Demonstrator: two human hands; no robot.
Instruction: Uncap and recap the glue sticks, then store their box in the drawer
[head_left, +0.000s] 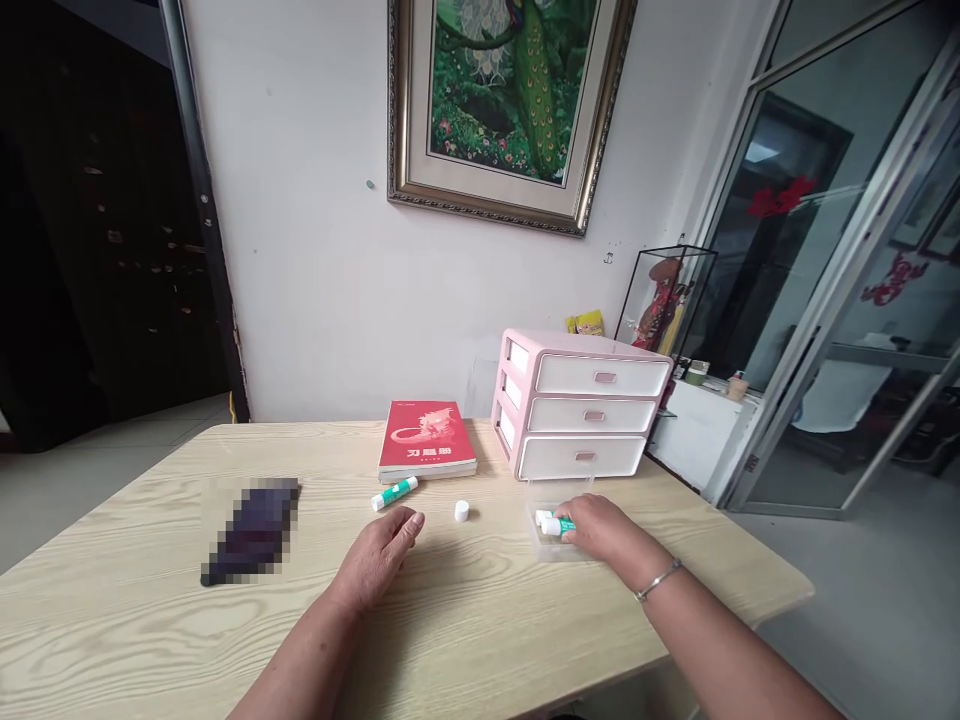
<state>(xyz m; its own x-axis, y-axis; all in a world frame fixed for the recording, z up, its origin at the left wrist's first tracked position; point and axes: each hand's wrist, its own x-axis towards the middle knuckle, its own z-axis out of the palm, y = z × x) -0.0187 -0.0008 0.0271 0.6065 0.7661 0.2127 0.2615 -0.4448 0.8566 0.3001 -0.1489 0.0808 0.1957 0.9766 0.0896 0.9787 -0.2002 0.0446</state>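
Observation:
My right hand [600,530] is closed around a green and white glue stick [555,525], holding it over a small clear plastic tray [537,538] in front of the pink drawer unit. A second white-ended stick lies in the tray beside it. My left hand [382,560] rests palm down on the table with its fingers loosely curled and nothing in them. A loose white cap [462,511] stands between my hands. Another green and white glue stick [394,493] lies just beyond my left hand.
A pink three-drawer unit [581,415], drawers shut, stands at the back right of the light wooden table [187,620]. A red book [427,440] lies left of it. A blurred dark object [251,530] lies at the left. The table edge drops off at the right.

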